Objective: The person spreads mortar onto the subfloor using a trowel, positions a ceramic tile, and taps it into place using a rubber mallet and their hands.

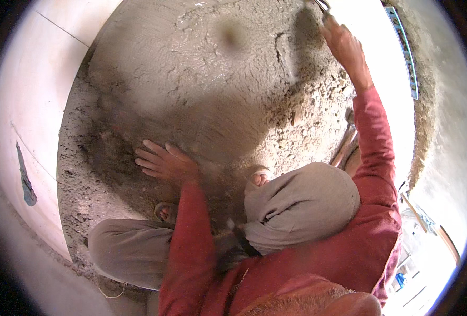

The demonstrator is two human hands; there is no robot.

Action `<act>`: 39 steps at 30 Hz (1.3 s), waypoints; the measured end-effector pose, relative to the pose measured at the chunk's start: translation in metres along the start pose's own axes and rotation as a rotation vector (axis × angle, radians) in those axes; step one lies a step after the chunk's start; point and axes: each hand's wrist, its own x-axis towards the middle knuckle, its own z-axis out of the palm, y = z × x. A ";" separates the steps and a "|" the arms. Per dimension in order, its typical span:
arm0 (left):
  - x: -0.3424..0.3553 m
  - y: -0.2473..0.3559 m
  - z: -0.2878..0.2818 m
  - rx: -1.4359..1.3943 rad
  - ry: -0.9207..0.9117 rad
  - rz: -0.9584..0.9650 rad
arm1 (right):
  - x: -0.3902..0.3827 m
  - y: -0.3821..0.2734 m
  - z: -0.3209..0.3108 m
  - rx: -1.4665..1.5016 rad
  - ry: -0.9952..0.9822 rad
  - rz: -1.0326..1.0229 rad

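My right hand [343,45] reaches far forward to the upper right, its fingers wrapped round what looks like a trowel [323,6]. Only a thin, bent metal shank shows; the rest is cut off by the upper edge. Below and in front of me spreads grey mortar [191,79], wet and smooth toward the far side, coarse and crumbly toward the right and left edges. My left hand [165,162] lies flat with spread fingers on the darker, shaded part of the mortar, holding nothing. I squat between the two arms, knees bent.
A pale wall [44,68] with a grey mortar smear [25,179] curves along the left. Beside my right knee lies a wooden handle [344,146]. A long blue-edged object [404,52] stands at the far right. Loose pieces of wood [448,243] lie at the lower right.
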 end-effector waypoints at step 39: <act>0.003 -0.004 0.006 -0.082 0.062 -0.048 | -0.148 -0.096 -0.004 0.321 0.128 -0.429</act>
